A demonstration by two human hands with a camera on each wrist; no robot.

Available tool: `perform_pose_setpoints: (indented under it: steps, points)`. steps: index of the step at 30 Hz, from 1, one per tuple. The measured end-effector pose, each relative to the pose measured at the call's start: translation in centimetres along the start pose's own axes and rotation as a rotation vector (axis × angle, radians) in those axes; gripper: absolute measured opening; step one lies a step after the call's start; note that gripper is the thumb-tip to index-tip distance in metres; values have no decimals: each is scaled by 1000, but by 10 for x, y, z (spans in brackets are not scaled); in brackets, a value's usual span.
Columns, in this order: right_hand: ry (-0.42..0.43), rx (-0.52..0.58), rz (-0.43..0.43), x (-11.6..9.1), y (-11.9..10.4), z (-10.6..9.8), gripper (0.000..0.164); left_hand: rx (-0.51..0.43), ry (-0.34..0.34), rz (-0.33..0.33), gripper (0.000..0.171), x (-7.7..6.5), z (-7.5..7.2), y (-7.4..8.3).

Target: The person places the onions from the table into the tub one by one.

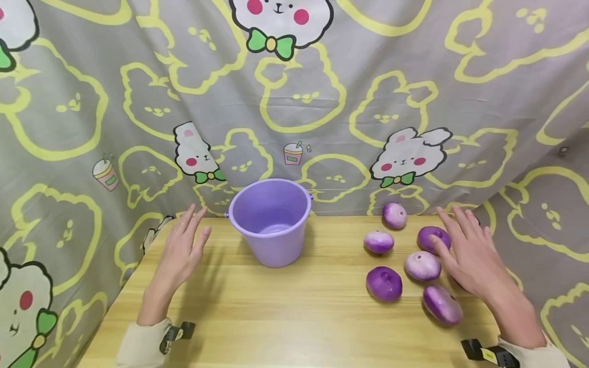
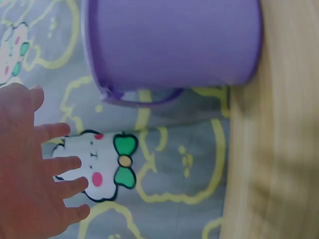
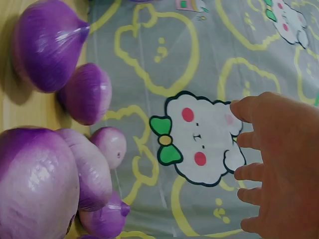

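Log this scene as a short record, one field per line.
Surface: wood-grain table
Container: purple bucket, upright, no contents visible
Produce: purple onions, at least six, right of the bucket
Left hand: left of the bucket, holding nothing
Right hand: over the onions' right side, gripping none
Backdrop: grey cloth with rabbit print and yellow outlines

The wooden table (image 1: 285, 317) has a light, yellowish surface with grain lines. Behind its far edge hangs a grey curtain (image 1: 317, 115), which also continues beyond the left and right edges. On this cloth are printed yellow outlines of animals and white rabbit faces (image 1: 409, 158) with green bows. Two pink drink cups (image 1: 293, 155) are printed too, one behind the middle of the far edge, the other outside the far left corner.
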State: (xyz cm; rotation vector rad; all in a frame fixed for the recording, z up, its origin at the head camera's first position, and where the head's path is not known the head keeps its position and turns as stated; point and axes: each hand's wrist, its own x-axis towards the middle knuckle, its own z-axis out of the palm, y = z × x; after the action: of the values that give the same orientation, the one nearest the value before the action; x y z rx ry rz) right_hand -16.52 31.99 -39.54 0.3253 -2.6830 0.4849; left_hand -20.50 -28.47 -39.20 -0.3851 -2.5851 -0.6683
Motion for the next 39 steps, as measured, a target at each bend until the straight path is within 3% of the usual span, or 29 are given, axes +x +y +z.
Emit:
perform_pose_setpoints:
  steps: [9,16,26,34,39]
  points:
    - [63,118,69,-17,-1,-7,65,-226,95,44,47,2,8,22]
    - [100,232,70,-26,2,-9,66,-345,162,71,41,1,22,32]
    - [116,326,83,-28,0,-8,66,-438,219,99,38,-1,37,44]
    - [93,325,108,-27,2,-6,67,-475,255,157,44,-1,45,48]
    - [91,264,104,-27,5,-6,67,-465,256,165,45,1,50,50]
